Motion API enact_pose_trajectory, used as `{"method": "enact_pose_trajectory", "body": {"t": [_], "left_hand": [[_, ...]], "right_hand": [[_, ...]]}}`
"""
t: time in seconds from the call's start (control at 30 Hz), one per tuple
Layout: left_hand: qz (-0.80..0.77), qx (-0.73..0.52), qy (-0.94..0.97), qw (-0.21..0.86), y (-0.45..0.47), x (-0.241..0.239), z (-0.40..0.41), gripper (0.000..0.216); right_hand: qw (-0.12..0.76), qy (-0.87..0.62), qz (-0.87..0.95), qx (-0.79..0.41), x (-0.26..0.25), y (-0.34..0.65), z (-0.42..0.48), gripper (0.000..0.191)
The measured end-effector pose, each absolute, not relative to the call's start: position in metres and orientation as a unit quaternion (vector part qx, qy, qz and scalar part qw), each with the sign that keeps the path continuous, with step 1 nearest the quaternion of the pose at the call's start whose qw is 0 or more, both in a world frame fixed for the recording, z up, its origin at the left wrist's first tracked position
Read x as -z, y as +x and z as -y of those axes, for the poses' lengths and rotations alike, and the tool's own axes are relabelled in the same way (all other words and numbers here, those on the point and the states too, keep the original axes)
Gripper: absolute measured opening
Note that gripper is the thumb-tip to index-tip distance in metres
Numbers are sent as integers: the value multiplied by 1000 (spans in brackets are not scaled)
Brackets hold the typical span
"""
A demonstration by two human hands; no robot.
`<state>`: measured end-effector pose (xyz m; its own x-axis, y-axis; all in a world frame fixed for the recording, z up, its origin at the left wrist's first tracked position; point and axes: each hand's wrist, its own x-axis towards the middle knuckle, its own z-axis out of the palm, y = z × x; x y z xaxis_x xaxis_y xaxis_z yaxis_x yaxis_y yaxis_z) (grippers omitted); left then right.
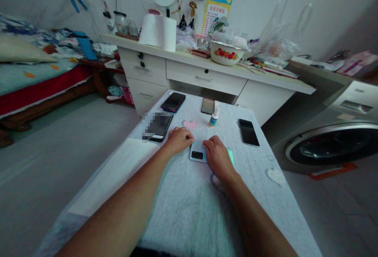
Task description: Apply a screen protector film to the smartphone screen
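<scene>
A pale blue smartphone [198,148] lies back side up on the cloth-covered table, its dark camera block toward the left end. My right hand [217,156] rests over the phone's middle with bent fingers, gripping it and hiding part of its back. Beside the phone's upper left corner is my left hand [179,139], its fingers curled and thumb and fingertips pinched together. Whatever sits in that pinch is too small to make out. Just beyond both hands stands a small white spray bottle [214,117] with a blue label.
Around the table lie other phones: a dark one [173,102] at far left, one with a white edge [162,125] nearer, one [208,106] at the back and one [249,132] at right. Behind stands a white desk [189,72]; a washing machine [330,111] is at right.
</scene>
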<state>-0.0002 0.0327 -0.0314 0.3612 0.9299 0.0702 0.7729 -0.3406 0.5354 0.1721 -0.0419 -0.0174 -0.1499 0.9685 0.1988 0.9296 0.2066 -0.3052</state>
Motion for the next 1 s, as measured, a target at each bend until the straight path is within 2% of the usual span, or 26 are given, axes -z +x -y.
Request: {"method": "enact_pose_trajectory", "body": {"t": [1.0], "left_hand": [[-535,-185,797,210,-1,32,-33,16]], "right_hand": [[157,-676,718,-49,11,192,46,29]]}}
